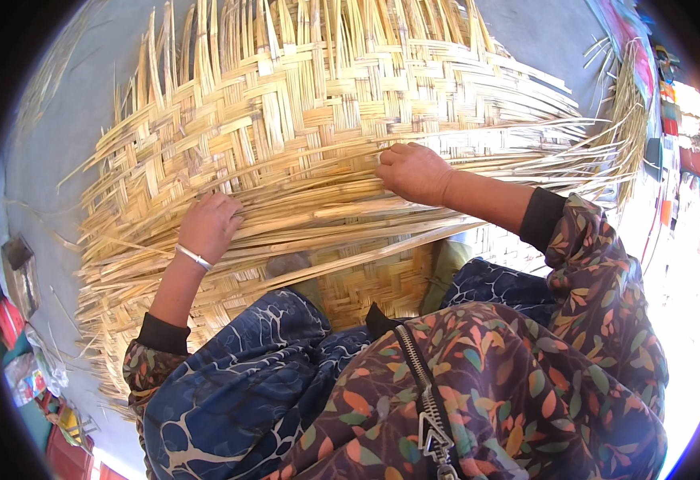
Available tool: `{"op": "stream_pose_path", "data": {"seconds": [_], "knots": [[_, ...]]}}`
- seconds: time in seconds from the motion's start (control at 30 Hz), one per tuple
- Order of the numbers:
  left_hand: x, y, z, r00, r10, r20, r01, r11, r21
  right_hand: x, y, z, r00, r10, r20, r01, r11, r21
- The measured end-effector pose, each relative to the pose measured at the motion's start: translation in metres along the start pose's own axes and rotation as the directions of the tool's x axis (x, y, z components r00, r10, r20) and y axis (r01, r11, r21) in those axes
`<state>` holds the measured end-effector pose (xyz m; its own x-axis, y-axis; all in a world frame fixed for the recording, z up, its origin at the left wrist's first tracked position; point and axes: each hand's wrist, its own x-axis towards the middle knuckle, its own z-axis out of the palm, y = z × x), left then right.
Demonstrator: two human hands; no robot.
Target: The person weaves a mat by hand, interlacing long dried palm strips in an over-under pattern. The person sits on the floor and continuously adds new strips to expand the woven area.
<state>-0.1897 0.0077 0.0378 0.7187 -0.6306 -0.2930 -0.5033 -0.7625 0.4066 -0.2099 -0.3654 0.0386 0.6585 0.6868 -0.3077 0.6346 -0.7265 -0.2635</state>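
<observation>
1. Two half-closed hands: my left hand (210, 226) curls over loose split-reed strips (310, 214) lying before me, firmness unclear.
2. Strips look light, springy; hold mid-length.
3. My right hand (416, 174) sits bunched farther out; grip hidden.
4. Beyond spreads the woven mat (286, 120), likely stiff; grasp its plaiting.

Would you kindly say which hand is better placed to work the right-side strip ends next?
Probably the right hand: it touches the loose strips nearer those strip ends, while the left hand sits toward the opposite side.
</observation>
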Motion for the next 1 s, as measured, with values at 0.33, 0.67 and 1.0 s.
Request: {"op": "stream_pose_path", "data": {"seconds": [0.33,0.67,1.0], "knots": [[0.003,0.008,-0.014,0.993,-0.067,0.098,0.064,0.997,0.041,0.007,0.003,-0.014,0.952,0.231,0.202,-0.291,0.888,0.355],[-0.002,-0.013,-0.002,0.978,-0.182,-0.107,0.148,0.953,-0.265,0.008,0.023,-0.028,0.911,0.316,0.265,-0.412,0.679,0.607],[0.011,-0.008,-0.021,0.943,-0.332,0.013,0.296,0.823,-0.486,0.003,0.01,-0.016,0.998,0.059,-0.015,-0.057,0.99,0.13]]}}
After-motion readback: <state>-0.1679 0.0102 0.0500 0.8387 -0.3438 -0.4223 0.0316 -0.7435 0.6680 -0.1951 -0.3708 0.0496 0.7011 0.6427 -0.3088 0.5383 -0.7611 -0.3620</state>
